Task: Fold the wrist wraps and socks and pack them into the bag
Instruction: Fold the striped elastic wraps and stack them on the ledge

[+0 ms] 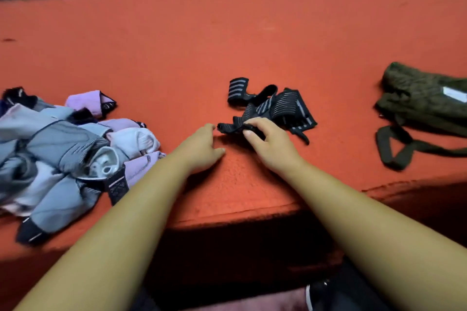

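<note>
1. The red counter (177, 58) carries all items.
2. The wrist wraps (285, 106), black with grey stripes, lie tangled at its centre.
3. The right hand (267, 144) grasps a strap end at the 7 o'clock edge of the wrist wraps, fingers curled round it.
4. The left hand (202, 149) is released, fingers relaxed on the counter, fingertips just beside that strap end.
5. The socks (63, 149) lie in a loose pile at 9 o'clock.
6. The bag (424, 101), dark green, lies at 3 o'clock.

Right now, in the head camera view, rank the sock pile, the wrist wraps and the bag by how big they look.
1. sock pile: largest, though it lies nearest the camera.
2. bag: partly cut off at the right edge.
3. wrist wraps: smallest.
</note>
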